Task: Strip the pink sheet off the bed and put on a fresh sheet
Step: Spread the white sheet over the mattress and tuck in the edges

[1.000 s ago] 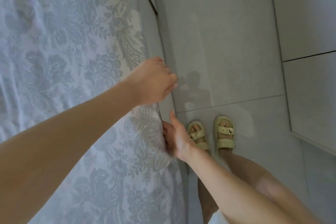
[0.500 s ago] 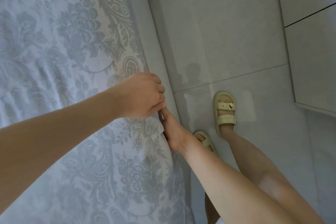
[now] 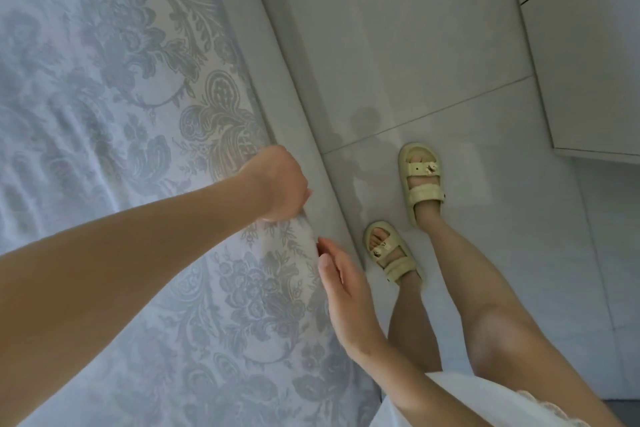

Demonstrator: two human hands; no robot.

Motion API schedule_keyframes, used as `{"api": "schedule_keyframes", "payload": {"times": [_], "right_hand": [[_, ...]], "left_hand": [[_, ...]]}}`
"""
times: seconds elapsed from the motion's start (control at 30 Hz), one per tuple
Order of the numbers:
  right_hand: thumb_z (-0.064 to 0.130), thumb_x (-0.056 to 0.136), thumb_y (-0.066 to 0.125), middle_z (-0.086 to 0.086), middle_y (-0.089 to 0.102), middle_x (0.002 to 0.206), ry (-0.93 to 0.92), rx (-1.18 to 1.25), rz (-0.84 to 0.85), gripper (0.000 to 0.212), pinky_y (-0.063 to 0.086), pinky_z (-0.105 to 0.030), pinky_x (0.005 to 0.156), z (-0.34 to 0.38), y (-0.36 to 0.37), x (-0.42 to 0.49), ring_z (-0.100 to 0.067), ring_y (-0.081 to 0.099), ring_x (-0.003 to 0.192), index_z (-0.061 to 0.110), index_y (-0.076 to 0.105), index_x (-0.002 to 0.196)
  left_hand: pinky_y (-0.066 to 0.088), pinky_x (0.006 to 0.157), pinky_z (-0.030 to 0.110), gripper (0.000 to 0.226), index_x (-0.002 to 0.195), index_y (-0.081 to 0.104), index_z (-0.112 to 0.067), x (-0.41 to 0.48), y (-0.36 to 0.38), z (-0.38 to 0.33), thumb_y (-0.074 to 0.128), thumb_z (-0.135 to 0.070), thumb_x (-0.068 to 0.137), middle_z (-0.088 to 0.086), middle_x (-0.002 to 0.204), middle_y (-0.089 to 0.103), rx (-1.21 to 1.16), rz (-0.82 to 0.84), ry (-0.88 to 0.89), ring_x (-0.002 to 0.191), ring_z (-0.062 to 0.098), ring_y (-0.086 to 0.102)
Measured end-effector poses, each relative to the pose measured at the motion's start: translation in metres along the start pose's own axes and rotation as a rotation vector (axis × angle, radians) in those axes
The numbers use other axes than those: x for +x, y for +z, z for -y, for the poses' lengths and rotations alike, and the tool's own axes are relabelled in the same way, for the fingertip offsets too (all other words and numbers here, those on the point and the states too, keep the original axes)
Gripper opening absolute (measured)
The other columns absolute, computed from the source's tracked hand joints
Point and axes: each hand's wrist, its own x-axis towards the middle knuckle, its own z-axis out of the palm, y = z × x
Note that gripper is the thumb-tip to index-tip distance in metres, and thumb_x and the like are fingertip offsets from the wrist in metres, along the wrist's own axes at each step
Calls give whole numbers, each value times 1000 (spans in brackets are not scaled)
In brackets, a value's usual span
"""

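A pale blue-white sheet (image 3: 114, 87) with a grey floral pattern covers the bed across the left of the view. Its right edge runs along the plain grey side of the bed (image 3: 294, 87). My left hand (image 3: 277, 184) is curled at that edge and grips the sheet's border there. Just below it, my right hand (image 3: 341, 282) lies flat with straight fingers against the sheet's edge at the side of the bed. No pink sheet is in view.
Light grey floor tiles (image 3: 398, 45) fill the right of the view beside the bed. My two feet in pale yellow sandals (image 3: 420, 180) stand close to the bed. A white cabinet or panel edge (image 3: 588, 80) stands at the far right.
My right hand has slid down and away from my left hand along the sheet's edge. My feet have stepped, and the view has shifted along the bed side.
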Motion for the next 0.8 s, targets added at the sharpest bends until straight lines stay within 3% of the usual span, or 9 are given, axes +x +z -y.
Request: {"api": "schedule_keyframes", "payload": {"times": [0.1, 0.17, 0.23, 0.3, 0.43, 0.57, 0.63, 0.7, 0.8], "right_hand": [[57, 95, 35, 17, 55, 132, 73, 46, 126, 50, 38, -29, 107, -9, 12, -8, 0, 48, 125, 33, 46, 137], [62, 94, 31, 18, 57, 130, 209, 160, 241, 47, 38, -24, 102, -3, 14, -2, 3, 50, 122, 39, 51, 130], [63, 92, 28, 14, 64, 120, 396, 286, 351, 46, 43, -23, 97, 2, 12, 10, -2, 58, 114, 41, 59, 119], [71, 87, 29, 10, 67, 117, 518, 303, 409, 55, 43, -27, 100, -6, 7, 22, -7, 60, 112, 38, 62, 117], [81, 81, 28, -8, 63, 125, 682, 400, 380, 83, 38, -42, 108, -34, 3, 32, -23, 58, 118, 20, 61, 126], [78, 85, 22, -11, 62, 127, 767, 475, 344, 82, 38, -41, 108, -52, -9, 30, -25, 56, 120, 18, 63, 123], [82, 81, 15, -13, 63, 124, 840, 440, 377, 92, 43, -39, 102, -55, -18, 27, -27, 58, 116, 13, 64, 118], [79, 83, 10, -12, 70, 109, 819, 338, 348, 92, 50, -35, 87, -52, -25, 23, -26, 65, 103, 12, 68, 107], [68, 89, 18, -10, 73, 85, 568, 165, -12, 81, 50, -28, 67, -49, -37, 3, -21, 68, 78, 7, 70, 96]], "left_hand": [[49, 82, 33, 43, 62, 43, -20, -3, -8, 1, 30, -27, 102, -4, 62, 43, 39, 95, -18, 72, 19, 48], [49, 83, 34, 39, 81, 60, -18, -4, -14, 0, 28, -27, 103, -3, 69, 49, 53, 148, -24, 79, 21, 51], [45, 86, 33, 47, 103, 63, -14, -4, -18, 3, 20, -32, 104, 1, 91, 61, 11, 174, -45, 94, 24, 57], [43, 90, 33, 59, 98, 65, -14, -8, -23, 7, 12, -41, 102, 4, 99, 65, -53, 119, -56, 99, 24, 58], [45, 86, 33, 61, 86, 68, -16, -26, -26, -21, 16, -45, 99, -1, 87, 66, -217, -135, 61, 89, 19, 55], [40, 91, 35, 55, 96, 67, -19, -43, 6, -61, 18, -41, 100, -4, 94, 67, -131, -89, 203, 96, 18, 55], [39, 90, 33, 51, 97, 68, -19, -36, 20, -66, 21, -38, 101, -4, 96, 67, -87, -56, 162, 97, 19, 55], [38, 75, 27, 43, 91, 67, -16, -24, 23, -72, 28, -33, 99, 1, 92, 67, -130, -13, 66, 91, 21, 58], [42, 71, 27, 38, 75, 60, -19, -20, 18, -84, 30, -26, 97, -1, 77, 61, -43, -3, 27, 79, 20, 58]]}}
